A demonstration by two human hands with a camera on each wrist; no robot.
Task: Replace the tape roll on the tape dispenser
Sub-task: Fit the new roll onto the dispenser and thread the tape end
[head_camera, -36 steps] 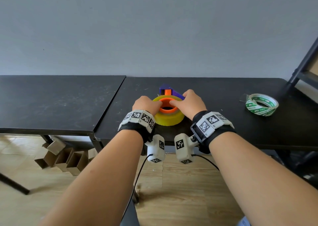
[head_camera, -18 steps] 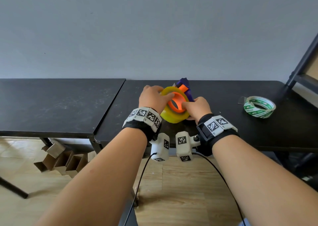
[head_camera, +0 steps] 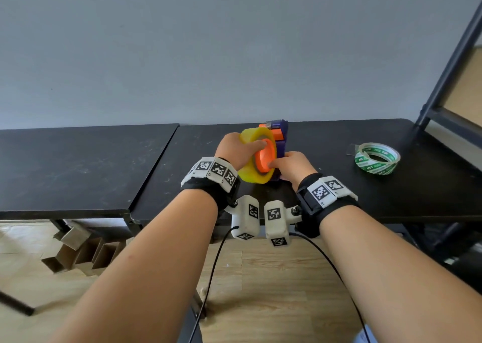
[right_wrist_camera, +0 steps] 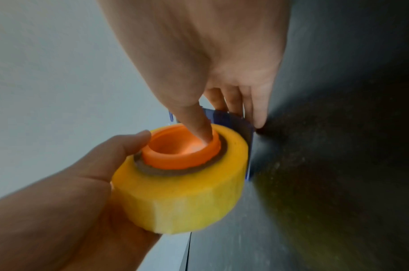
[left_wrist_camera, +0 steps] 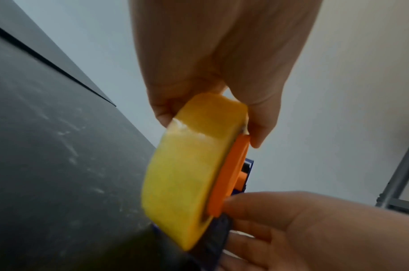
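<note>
A yellow tape roll (head_camera: 250, 171) sits on the orange hub (head_camera: 264, 157) of a purple tape dispenser (head_camera: 281, 136), held on edge above the black table (head_camera: 339, 199). My left hand (head_camera: 234, 150) grips the roll's rim, with its thumb lying on the roll's face by the hub. In the right wrist view my right hand (right_wrist_camera: 221, 113) pinches the dispenser (right_wrist_camera: 231, 119): the thumb presses inside the hub (right_wrist_camera: 175, 155) and the fingers lie behind the purple plate. The left wrist view shows the roll (left_wrist_camera: 187, 165) edge-on and the hub (left_wrist_camera: 231, 176) beside it.
A green-and-white tape roll (head_camera: 377, 158) lies flat on the table to the right. A second black table (head_camera: 78, 165) adjoins on the left. A dark metal shelf frame (head_camera: 448, 68) rises at the right edge. Cardboard pieces (head_camera: 78, 254) lie on the wooden floor.
The dispenser with the yellow roll has come up from lying flat to standing on edge. Both hands turned with it, and the right thumb now presses inside the hub.
</note>
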